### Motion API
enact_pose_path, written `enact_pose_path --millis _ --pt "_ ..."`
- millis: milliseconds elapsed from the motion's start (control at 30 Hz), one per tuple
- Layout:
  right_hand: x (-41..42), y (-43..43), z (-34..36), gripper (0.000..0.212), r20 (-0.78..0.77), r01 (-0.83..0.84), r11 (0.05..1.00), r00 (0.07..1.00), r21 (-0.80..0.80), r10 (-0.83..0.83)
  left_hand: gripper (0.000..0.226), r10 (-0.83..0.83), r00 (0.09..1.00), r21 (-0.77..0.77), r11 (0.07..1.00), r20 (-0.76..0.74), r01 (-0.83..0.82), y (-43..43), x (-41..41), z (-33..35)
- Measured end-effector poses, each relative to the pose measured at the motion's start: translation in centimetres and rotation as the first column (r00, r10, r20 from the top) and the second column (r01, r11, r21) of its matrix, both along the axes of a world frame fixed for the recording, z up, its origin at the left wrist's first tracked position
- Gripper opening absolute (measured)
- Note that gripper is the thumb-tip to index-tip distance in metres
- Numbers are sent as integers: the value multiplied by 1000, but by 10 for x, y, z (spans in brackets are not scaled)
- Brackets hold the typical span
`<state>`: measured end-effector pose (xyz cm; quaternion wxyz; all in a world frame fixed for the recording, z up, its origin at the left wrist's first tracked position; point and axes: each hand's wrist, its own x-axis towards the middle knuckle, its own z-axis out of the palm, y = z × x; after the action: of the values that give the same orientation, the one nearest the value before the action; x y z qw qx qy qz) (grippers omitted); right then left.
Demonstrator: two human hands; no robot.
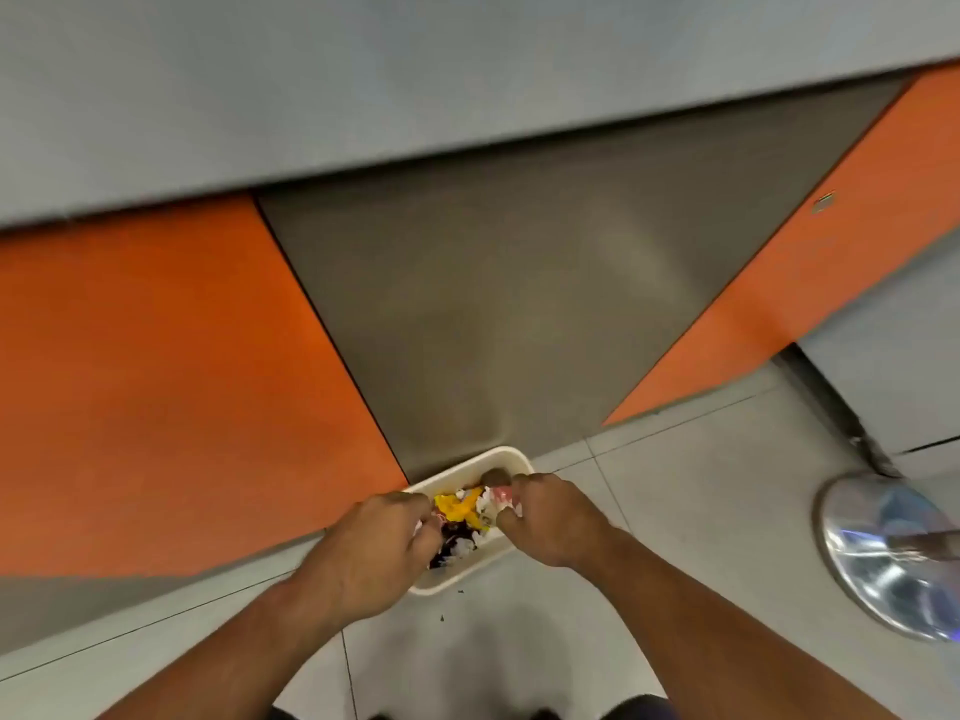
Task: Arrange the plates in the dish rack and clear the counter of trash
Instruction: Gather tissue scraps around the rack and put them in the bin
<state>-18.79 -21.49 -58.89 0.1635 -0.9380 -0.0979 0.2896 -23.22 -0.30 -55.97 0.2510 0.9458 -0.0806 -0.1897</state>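
Observation:
A small cream bin (498, 456) stands on the floor against the cabinet front. It holds crumpled trash (460, 506): yellow, white, pink and dark scraps. My left hand (371, 550) is over the bin's left side with curled fingers pinching a white scrap. My right hand (550, 517) is over the right side and grips a pink and white crumpled piece. No plates or dish rack are in view.
Orange cabinet doors (156, 381) flank a steel panel (519, 314) under the grey counter edge (363, 96). A shiny round metal base (883, 553) stands on the tiled floor to the right. Small crumbs lie beside the bin.

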Motion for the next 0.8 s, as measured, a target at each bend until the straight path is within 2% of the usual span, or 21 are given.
enact_pose_path --millis 167,300,367,500,667,733,800 --pt "30 39 -128 42 -42 -291 948 957 -127 288 34 67 998 0 998 0 -67 23 2 -99" --pt "39 50 -186 60 -59 -396 899 918 -188 392 30 105 994 -8 994 42 -105 26 7 -159" --pt "37 46 -192 59 -28 -386 909 922 -158 387 29 100 993 -5 995 65 -100 22 9 -176" --pt "36 31 -170 42 24 -307 951 951 -29 307 31 67 993 53 996 93 -72 2 19 -175" --pt "40 13 -135 20 127 -261 965 958 -3 259 32 117 972 140 979 204 -147 -21 42 -177" --pt "41 9 -130 18 181 -231 973 958 24 223 36 76 994 136 987 73 -86 -23 42 -204" --pt "41 6 -129 21 202 -203 979 960 34 193 57 -19 983 130 991 -181 43 -22 35 -230"
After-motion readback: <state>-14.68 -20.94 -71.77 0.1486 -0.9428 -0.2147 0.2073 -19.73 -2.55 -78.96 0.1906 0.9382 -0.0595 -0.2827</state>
